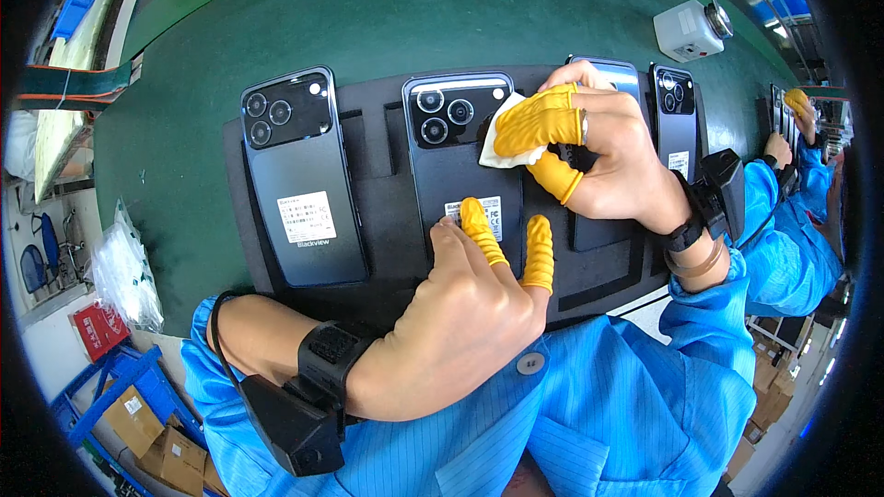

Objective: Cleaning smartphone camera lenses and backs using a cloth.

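A dark blue-grey smartphone [428, 170] lies back up in front of me, its three round camera lenses at the top. Yellow finger cots cover several fingertips on both hands. My right hand [612, 143] is closed on a white wiping cloth [502, 155], which touches the phone's upper right side, below the camera panel. Lower on the same phone, my left hand [470, 313] rests with thumb and forefinger apart. Its fingertips touch around the white label [493, 212] and partly hide it; the thumb lies by the phone's right edge.
Another phone [304, 184] lies left on the black foam tray [387, 287]. A partly hidden phone [594, 232] and one more phone [675, 110] lie right. A white bottle [689, 30] stands far right on the green table [368, 18]. Another person's hand [780, 149] shows at right.
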A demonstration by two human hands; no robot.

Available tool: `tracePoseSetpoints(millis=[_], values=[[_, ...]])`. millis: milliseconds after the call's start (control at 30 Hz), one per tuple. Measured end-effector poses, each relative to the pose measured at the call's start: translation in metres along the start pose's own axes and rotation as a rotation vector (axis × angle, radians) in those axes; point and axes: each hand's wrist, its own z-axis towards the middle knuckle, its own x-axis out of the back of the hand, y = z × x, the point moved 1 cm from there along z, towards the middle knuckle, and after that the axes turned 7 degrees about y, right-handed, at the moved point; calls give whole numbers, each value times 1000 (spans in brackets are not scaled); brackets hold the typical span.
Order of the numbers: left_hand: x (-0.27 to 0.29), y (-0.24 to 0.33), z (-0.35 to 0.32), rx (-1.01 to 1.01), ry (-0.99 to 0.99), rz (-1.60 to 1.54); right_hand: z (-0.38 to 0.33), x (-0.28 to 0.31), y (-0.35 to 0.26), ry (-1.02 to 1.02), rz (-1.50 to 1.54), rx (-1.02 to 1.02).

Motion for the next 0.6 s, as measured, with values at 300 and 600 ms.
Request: tracePoseSetpoints(millis=[300, 600], values=[[0, 0, 1, -5, -4, 17, 0, 0, 0, 1, 18, -21], [1, 0, 1, 1, -9, 16, -1, 2, 0, -8, 22, -38]])
